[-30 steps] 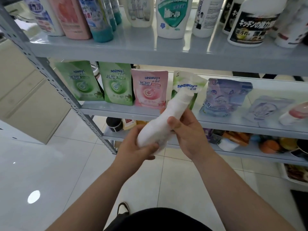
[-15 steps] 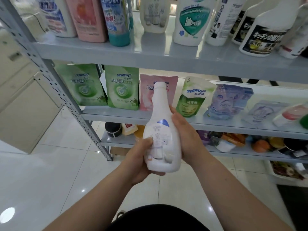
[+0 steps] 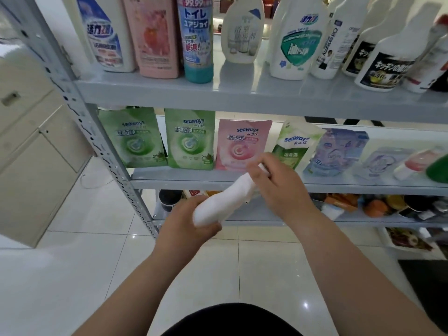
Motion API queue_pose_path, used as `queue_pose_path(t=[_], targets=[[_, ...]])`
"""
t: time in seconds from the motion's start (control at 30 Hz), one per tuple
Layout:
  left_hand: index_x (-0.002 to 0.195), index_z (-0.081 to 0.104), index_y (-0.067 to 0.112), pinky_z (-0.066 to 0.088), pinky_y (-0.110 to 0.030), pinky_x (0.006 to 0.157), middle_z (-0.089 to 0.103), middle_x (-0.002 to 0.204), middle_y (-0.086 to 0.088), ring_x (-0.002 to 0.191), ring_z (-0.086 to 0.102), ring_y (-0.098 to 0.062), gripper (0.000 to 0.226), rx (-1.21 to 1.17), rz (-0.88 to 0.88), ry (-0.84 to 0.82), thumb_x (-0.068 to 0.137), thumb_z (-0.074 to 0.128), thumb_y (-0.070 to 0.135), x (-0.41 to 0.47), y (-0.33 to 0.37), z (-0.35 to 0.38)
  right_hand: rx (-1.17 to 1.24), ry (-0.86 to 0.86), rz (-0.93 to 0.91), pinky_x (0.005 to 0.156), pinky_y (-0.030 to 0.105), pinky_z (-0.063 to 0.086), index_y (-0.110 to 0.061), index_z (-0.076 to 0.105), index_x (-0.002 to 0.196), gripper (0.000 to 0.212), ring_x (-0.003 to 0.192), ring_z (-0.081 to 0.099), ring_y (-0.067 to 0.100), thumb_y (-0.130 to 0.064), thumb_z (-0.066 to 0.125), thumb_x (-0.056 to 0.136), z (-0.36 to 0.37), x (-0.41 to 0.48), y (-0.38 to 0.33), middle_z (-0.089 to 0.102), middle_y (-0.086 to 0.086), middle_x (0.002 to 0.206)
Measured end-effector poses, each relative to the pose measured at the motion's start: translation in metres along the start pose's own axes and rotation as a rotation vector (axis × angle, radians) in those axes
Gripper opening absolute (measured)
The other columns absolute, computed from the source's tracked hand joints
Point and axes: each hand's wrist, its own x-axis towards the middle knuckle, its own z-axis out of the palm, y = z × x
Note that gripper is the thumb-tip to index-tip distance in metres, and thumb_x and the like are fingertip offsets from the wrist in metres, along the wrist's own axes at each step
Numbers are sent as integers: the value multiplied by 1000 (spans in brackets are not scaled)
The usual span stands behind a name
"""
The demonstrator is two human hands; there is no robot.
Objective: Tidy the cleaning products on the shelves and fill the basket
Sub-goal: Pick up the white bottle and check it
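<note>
Tilting the white bottle (image 3: pixel 219 203), right hand (image 3: pixel 278 185) now grips its neck.

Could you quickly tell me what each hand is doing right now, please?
The left hand grips the base of the white bottle.
The right hand is curled round the same bottle's neck.

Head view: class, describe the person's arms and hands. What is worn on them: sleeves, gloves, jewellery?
The left hand and right hand are bare: no gloves, no rings or watch show. The left forearm and right forearm carry no sleeves as far as the frame's edge. A black garment shows at the bottom middle.
</note>
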Motion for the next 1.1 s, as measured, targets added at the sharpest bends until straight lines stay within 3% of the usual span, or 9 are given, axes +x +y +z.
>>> queue_pose_path(t=[0.07,0.2,0.37,0.53,0.67,0.73,0.8,0.93,1.1], targets=[[125,59,40,45,-29,77,57,117,16,95,53,-3,61,98,25,4,70,86,39,-1,-10,-9,-245,-58,9,67,39,46,-19,59,95,43,77,57,21,-57,38,100,1,6,-7,61,2,82],[122,59,43,50,-31,74,58,112,20,93,56,-5,61,118,44,-32,66,84,48,-3,-21,-29,-378,-136,9,54,34,29,-28,40,68,41,63,45,15,-38,35,108,3,9,-27,49,-2,67],[108,68,49,56,-24,71,73,96,18,88,69,-5,53,-150,-60,-256,61,91,41,0,-37,-52,-315,15,-387,47,30,24,-27,36,67,33,50,36,17,-35,30,99,13,9,-37,38,-7,56],[123,69,26,57,-57,91,76,111,-11,102,73,-33,70,-521,-162,-505,56,90,31,1,-42,-54,-187,95,-638,48,23,24,-26,40,73,23,52,29,10,-23,35,95,14,19,-49,35,-10,62],[128,63,19,60,-52,86,74,113,-15,103,72,-35,76,-657,-159,-499,59,89,34,3,-32,-50,25,126,-365,52,28,34,-18,51,75,33,61,46,12,-37,35,96,20,21,-55,50,-4,66],[127,62,21,61,-44,75,75,110,-13,99,74,-33,71,-724,-181,-437,62,86,38,4,-22,-49,292,84,-155,62,28,48,-21,58,99,26,77,61,14,-43,46,97,27,14,-60,65,0,88],[122,63,22,61,-46,72,75,108,-13,97,74,-32,57,-797,-207,-329,70,78,39,5,-9,-47,531,4,-14,74,30,56,-30,53,121,25,89,66,9,-39,57,97,37,3,-60,68,-12,101],[120,65,18,55,-64,90,75,111,-16,103,72,-39,48,-972,-257,-188,90,61,54,21,20,-42,671,-19,48,93,37,57,-42,49,133,37,111,68,11,-40,61,98,46,-8,-57,70,-15,115],[110,73,23,49,-72,92,76,103,-16,92,73,-35,36,-974,-250,-123,104,44,43,51,63,-41,733,44,22,89,28,57,-52,43,130,53,111,67,6,-18,67,97,23,9,-58,69,-19,115]])
